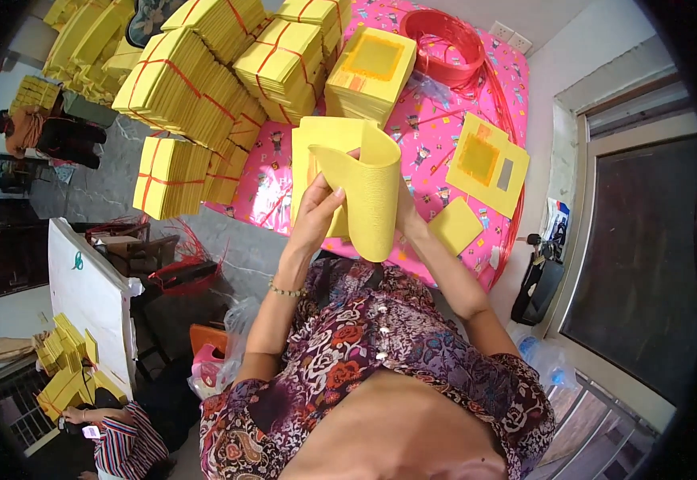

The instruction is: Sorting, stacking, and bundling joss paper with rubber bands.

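Note:
In front of my chest a ribbed yellow cardboard sheet (372,192) is bent over into a curve. My left hand (320,210) grips its left side, with the thumb on the near face. At the sheet's right edge is my right hand (406,210), closed on it; most of its fingers are hidden behind the cardboard. Just beyond and partly covered by the bent sheet lie more flat yellow cardboard pieces (303,148). To the right rest a cut-out yellow panel with a golden square and a grey slot (488,164) and a smaller plain yellow piece (456,226).
A pink patterned cloth (424,132) covers the table. Bundles of yellow cardboard tied with red cord (180,80) stand at the far left, beside an untied stack (368,72). A red coil of cord (444,48) sits behind. Two other people (128,440) are at the left.

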Tool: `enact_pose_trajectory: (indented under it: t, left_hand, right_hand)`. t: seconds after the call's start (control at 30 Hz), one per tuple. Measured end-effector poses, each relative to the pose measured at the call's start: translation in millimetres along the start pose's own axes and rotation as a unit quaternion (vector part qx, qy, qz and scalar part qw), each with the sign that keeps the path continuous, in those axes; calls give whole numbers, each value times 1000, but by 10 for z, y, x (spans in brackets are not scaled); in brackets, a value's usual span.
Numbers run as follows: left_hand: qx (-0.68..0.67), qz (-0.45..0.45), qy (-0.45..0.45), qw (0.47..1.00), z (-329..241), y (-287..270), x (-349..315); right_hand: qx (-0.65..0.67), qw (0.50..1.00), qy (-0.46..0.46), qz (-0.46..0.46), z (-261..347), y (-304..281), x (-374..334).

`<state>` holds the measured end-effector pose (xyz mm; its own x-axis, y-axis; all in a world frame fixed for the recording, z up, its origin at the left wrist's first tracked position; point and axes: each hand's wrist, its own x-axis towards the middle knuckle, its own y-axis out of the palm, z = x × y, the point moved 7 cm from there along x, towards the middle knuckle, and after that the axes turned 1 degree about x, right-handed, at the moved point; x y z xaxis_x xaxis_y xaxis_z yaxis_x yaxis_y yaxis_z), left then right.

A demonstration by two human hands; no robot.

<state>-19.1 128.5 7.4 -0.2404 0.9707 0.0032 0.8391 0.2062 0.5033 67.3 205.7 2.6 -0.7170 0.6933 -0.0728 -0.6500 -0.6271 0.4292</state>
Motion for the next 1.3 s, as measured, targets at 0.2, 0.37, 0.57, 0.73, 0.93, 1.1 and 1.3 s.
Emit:
enact_pose_trajectory:
  t: [0.2, 0.37, 0.57, 0.73, 0.93, 1.1, 1.3]
  left_hand:
    - [34, 23, -37, 998, 117, 47, -9]
    - [44, -19, 5, 999, 31, 16, -38]
    - [238, -99, 115, 959, -143, -111, -158]
    - [412, -60, 297, 860, -426, 70, -204]
    - [460, -30, 336, 821, -467, 129, -258]
    - [471, -35, 340, 813, -455, 115, -252]
    - [396, -94, 190, 893, -294, 42, -245]
  right_hand:
    - [-74, 997, -15, -5, -173, -179, -108]
    - [11, 1000, -18, -9, -198, -397, -57]
    - [15, 996, -83, -4, 228, -332, -369]
    - [-366, 888, -271, 66, 669, -18, -499]
    - [-431, 829, -341, 99, 766, 13, -555]
    - [-429, 827, -349, 102, 742, 20, -562]
    - [-275, 955, -111, 19, 384, -217, -506]
